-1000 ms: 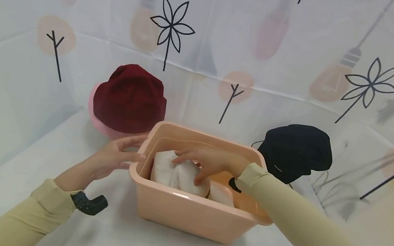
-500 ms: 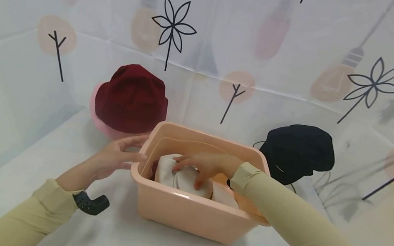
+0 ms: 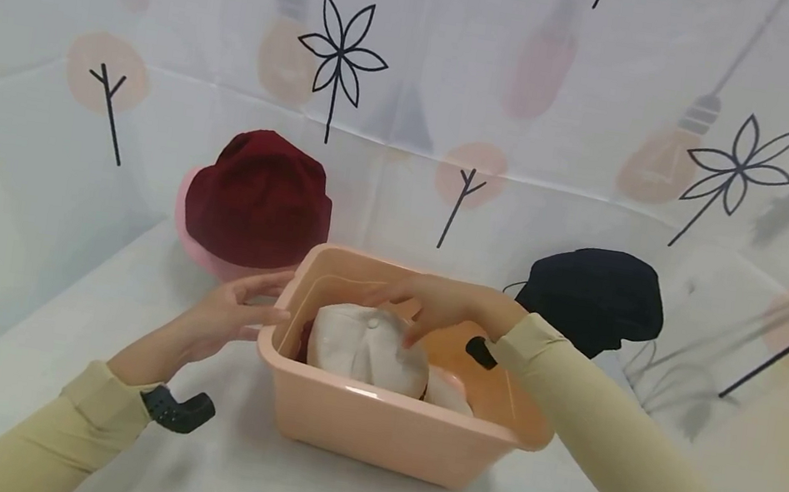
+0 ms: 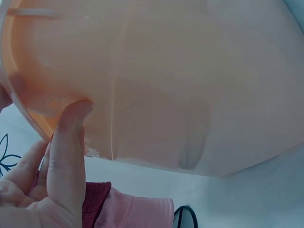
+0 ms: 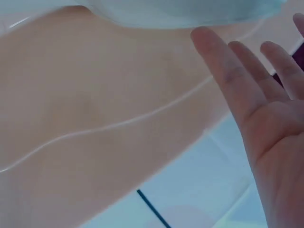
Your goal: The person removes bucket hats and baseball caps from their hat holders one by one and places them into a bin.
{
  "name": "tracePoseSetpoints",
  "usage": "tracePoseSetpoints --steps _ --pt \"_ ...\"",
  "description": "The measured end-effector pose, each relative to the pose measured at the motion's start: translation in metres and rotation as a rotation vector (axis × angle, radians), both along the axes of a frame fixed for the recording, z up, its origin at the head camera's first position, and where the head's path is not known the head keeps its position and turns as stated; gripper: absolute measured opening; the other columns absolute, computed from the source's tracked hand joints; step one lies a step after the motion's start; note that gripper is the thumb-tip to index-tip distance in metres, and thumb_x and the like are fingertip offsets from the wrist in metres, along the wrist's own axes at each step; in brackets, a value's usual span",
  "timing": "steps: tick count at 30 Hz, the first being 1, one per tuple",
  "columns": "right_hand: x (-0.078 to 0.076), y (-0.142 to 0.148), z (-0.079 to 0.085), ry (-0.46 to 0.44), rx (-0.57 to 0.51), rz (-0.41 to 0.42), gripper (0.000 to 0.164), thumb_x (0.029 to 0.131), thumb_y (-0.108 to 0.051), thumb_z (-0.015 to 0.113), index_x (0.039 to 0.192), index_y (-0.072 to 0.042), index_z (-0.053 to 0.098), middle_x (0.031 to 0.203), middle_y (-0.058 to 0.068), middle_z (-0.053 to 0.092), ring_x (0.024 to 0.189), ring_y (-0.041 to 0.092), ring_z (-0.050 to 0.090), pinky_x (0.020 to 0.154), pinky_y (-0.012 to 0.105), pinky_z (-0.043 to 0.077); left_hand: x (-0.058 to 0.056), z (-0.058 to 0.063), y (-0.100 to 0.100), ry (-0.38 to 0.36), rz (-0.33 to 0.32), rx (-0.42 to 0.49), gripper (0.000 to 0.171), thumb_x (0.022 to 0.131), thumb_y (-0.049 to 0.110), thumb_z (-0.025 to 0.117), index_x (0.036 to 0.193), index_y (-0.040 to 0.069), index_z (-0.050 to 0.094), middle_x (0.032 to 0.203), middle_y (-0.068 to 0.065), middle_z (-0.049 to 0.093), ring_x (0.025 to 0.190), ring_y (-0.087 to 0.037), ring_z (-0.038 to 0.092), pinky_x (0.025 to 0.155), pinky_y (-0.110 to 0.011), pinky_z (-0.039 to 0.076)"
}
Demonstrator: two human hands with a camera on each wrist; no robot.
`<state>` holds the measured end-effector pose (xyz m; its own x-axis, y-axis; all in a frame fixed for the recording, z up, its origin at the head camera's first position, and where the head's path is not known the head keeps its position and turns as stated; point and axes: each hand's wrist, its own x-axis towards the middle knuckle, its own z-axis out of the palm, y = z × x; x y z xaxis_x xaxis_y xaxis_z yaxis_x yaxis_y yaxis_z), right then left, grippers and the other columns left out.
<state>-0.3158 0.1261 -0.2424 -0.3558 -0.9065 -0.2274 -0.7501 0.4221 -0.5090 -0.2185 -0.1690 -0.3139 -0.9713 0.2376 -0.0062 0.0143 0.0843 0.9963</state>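
A white cap (image 3: 368,347) with a button on its crown sits in a peach plastic tub (image 3: 376,428). My right hand (image 3: 442,307) is over the tub's back part, just behind and right of the cap, with its thumb overlapping the crown in the head view. In the right wrist view its fingers (image 5: 237,71) extend, relaxed, below the cap's pale edge. My left hand (image 3: 222,314) stays at the tub's left rim with straight fingers. In the left wrist view its thumb (image 4: 71,123) rests on the outer wall.
A dark red hat (image 3: 260,202) lies on a pink one (image 3: 187,238) behind left. A black cap (image 3: 591,299) stands back right. Inside the tub, a sliver of dark red cloth (image 3: 305,341) shows left of the white cap. A patterned white curtain (image 3: 413,114) hangs behind.
My right hand first pressed the white cap down slightly to the right, then came off its crown and rose back right, uncovering the button. The left hand has stayed at the rim.
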Motion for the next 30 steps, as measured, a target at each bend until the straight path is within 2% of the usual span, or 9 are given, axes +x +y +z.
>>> tracePoseSetpoints --steps 3,7,11,17,24,30 --pt "0.007 0.01 0.004 -0.017 0.0 -0.093 0.067 0.077 -0.005 0.075 0.137 -0.009 0.046 0.145 0.011 0.035 0.13 0.031 0.035 0.091 0.047 0.045 0.0 -0.001 0.001 -0.005 0.001 0.001 0.068 0.083 0.019 0.07 0.143 0.013 0.038 0.137 -0.017 0.039 0.124 -0.035 0.039 0.09 -0.052 0.044" --pt "0.019 0.024 0.012 -0.035 -0.055 -0.151 0.069 0.077 -0.006 0.075 0.139 -0.011 0.044 0.144 0.011 0.036 0.129 0.035 0.035 0.092 0.045 0.045 -0.002 -0.003 0.004 -0.011 0.008 -0.003 0.065 0.084 0.017 0.068 0.142 0.015 0.039 0.136 -0.016 0.04 0.123 -0.034 0.041 0.089 -0.051 0.045" --pt "0.032 0.036 0.023 0.009 -0.139 -0.196 0.067 0.077 -0.009 0.075 0.137 -0.012 0.046 0.141 0.007 0.042 0.127 0.034 0.039 0.09 0.041 0.047 -0.001 -0.002 0.004 0.001 0.001 -0.003 0.066 0.084 0.017 0.068 0.143 0.013 0.038 0.137 -0.017 0.04 0.123 -0.035 0.041 0.09 -0.052 0.044" --pt "0.052 0.055 0.037 0.045 -0.218 -0.319 0.064 0.078 -0.015 0.076 0.135 -0.017 0.048 0.139 0.004 0.044 0.123 0.03 0.045 0.084 0.035 0.051 0.0 -0.003 0.003 -0.005 0.009 -0.01 0.065 0.084 0.016 0.068 0.142 0.014 0.039 0.137 -0.016 0.04 0.124 -0.035 0.039 0.09 -0.052 0.044" --pt "0.072 0.082 0.033 0.089 -0.261 -0.483 0.064 0.077 -0.021 0.077 0.134 -0.018 0.049 0.136 0.005 0.047 0.109 0.024 0.058 0.079 0.033 0.053 0.002 0.001 0.001 0.031 -0.009 -0.033 0.066 0.084 0.016 0.068 0.143 0.012 0.038 0.136 -0.018 0.039 0.121 -0.036 0.043 0.089 -0.051 0.045" --pt "0.082 0.105 0.025 0.165 -0.322 -0.552 0.06 0.076 -0.023 0.078 0.13 -0.016 0.053 0.129 0.005 0.054 0.113 0.027 0.055 0.08 0.032 0.052 0.0 0.001 0.002 0.034 -0.02 -0.021 0.067 0.083 0.014 0.068 0.143 0.012 0.037 0.137 -0.017 0.04 0.122 -0.034 0.042 0.091 -0.052 0.043"
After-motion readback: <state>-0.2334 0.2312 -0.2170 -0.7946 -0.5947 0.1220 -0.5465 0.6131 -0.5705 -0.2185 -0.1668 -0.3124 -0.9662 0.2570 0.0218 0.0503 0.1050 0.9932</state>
